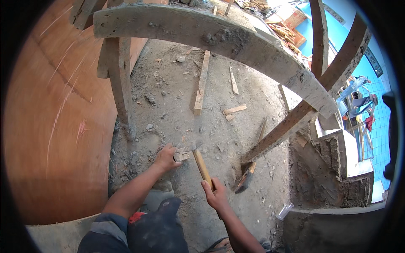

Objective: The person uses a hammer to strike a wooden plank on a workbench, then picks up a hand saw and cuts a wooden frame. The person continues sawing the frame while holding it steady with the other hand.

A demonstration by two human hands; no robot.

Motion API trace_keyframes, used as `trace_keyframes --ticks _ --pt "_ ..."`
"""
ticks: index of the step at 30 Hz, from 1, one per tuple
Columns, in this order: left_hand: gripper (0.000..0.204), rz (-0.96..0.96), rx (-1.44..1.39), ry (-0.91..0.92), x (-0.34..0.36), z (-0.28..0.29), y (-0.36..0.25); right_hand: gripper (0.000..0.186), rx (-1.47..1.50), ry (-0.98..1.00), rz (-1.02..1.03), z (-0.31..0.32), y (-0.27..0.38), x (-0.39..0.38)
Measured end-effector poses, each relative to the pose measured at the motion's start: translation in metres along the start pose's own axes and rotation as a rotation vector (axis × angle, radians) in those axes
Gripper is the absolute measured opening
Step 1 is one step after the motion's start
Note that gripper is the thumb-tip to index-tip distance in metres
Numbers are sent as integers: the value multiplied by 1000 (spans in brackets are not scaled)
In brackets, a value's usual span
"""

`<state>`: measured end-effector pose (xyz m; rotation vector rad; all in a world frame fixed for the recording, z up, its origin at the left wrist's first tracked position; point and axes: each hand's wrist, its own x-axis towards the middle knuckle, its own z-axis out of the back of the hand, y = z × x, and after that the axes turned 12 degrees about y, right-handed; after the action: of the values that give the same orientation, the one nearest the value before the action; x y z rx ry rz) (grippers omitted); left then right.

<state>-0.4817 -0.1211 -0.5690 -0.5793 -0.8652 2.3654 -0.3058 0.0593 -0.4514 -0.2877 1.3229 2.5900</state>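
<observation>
My right hand point(216, 193) is closed around the wooden handle of a hammer point(202, 166). The hammer's metal head is close to a small wood block point(182, 155), but I cannot tell whether they touch. That pale block is gripped in my left hand point(166, 157), low over the dusty ground. Ahead of both hands, a long wood strip point(202, 82) lies on the floor.
A wooden beam point(168, 21) crosses in front at height, held by a left post point(120, 80) and a slanted right post point(278, 133). An orange-brown plywood panel point(63, 126) stands at left. Rough steps point(333, 168) and a clear plastic cup point(284, 211) are at right.
</observation>
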Motion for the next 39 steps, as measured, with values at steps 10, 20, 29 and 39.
trace_keyframes --ticks 10,20,29,39 --pt "48 -46 70 185 4 24 21 38 34 15 258 0 -10 5" --pt "47 -215 226 102 7 22 25 40 245 -148 212 18 -11 -2" --pt "52 -215 332 196 14 30 17 40 -42 185 -182 -26 -45 6" --pt "71 -286 328 138 6 37 11 33 185 -72 36 10 11 6"
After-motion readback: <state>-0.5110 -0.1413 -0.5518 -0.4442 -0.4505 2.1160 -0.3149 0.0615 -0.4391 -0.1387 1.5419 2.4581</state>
